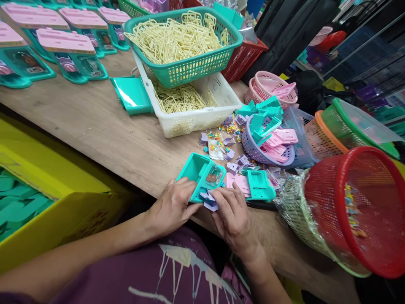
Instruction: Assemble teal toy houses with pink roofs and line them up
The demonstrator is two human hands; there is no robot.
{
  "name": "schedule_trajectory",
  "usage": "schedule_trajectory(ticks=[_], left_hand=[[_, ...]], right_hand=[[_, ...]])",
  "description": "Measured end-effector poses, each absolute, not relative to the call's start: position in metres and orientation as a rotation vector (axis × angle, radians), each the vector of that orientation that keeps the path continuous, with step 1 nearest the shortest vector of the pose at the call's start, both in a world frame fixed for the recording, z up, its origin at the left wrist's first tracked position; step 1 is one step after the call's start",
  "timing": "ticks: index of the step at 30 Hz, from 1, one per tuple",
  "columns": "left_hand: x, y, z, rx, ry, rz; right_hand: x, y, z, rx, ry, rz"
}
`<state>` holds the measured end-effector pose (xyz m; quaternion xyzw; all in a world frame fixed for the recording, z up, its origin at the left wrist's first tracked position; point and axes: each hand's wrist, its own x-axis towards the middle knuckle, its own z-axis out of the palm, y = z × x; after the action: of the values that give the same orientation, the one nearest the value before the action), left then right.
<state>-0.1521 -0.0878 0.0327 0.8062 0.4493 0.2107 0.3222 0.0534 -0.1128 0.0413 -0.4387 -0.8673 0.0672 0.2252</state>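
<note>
Near the table's front edge, my left hand (pixel 174 203) grips the near left side of a teal plastic toy housing (pixel 193 169). The housing has a deep open compartment and a clear window with a small brown figure behind it. My right hand (pixel 232 215) pinches a small purple plastic part (pixel 209 200) against the housing's near right corner; whether it is seated there I cannot tell. Just right of my hand lie a pink plastic panel (pixel 238 184) and another teal plastic part (pixel 261 185). Loose purple pieces (pixel 242 161) are scattered behind them.
A teal basket (pixel 193 69) of cream plastic frames sits on a white crate (pixel 196 122). A purple basket (pixel 253 145) holds teal and pink parts. At right, a red basket (pixel 343 211) lies tilted. Finished-looking pink-topped toys (pixel 68 42) stand at back left; a yellow box (pixel 79 202) is lower left.
</note>
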Motion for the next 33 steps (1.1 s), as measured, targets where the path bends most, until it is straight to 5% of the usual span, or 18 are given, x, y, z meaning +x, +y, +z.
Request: schedule_trajectory(ticks=[33], left_hand=[[-0.154,-0.081,0.049,2.161,1.028,0.358]], right_hand=[[0.055,-0.11,0.0,-1.187,-1.851,0.341]])
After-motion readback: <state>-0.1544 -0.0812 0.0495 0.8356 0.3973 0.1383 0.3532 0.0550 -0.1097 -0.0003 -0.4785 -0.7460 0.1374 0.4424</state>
